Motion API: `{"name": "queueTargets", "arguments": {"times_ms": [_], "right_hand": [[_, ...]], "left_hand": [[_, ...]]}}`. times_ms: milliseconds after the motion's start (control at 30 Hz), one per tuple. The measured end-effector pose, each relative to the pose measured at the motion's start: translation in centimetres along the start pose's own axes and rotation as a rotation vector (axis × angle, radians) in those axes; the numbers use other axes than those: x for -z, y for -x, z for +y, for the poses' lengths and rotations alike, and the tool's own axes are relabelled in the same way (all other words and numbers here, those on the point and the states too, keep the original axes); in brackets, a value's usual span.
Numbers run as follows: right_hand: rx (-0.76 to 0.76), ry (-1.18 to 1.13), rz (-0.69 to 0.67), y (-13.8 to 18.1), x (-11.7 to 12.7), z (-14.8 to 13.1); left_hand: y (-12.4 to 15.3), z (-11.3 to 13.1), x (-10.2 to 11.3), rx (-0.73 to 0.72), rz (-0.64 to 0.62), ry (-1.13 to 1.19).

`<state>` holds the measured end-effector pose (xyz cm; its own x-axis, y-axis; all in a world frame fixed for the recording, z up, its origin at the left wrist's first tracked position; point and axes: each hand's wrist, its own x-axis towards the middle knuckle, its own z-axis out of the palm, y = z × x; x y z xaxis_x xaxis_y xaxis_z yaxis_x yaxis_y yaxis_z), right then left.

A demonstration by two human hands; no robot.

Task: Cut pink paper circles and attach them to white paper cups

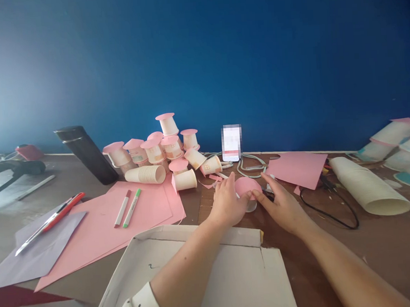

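A round pink paper disc (247, 185) is between my two hands, above the brown table. My left hand (229, 202) grips its left side, with the thumb on the near edge. From the right, my right hand (281, 205) pinches the same near edge with its thumb, the index finger stretched forward beside the disc. Just under the disc a small pale, rounded thing (251, 206) shows, its kind mostly hidden. Pink paper scraps (209, 184) lie left of my left hand.
Paper cups with pink tops (154, 151) stand stacked behind, left of a propped phone (232, 145). Pink sheets (101, 224), two markers (127, 209), and a utility knife (52, 220) lie left. A white board (247, 280) lies nearest; a cup stack (370, 185) lies right.
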<state>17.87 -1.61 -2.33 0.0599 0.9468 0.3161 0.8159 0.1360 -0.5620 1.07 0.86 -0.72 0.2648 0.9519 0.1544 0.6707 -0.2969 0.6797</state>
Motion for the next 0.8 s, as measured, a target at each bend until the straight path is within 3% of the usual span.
{"name": "queueTargets", "arguments": {"times_ms": [467, 600, 800], "right_hand": [[-0.036, 0.023, -0.004, 0.0, -0.1, 0.1], [-0.002, 0.016, 0.007, 0.1, 0.2, 0.2], [0.116, 0.009, -0.013, 0.5, 0.7, -0.1]], "left_hand": [[0.1, 0.1, 0.1, 0.019, -0.013, -0.031], [0.5, 0.5, 0.8, -0.03, 0.002, -0.085], [1.1, 0.8, 0.8, -0.135, -0.078, -0.225]]}}
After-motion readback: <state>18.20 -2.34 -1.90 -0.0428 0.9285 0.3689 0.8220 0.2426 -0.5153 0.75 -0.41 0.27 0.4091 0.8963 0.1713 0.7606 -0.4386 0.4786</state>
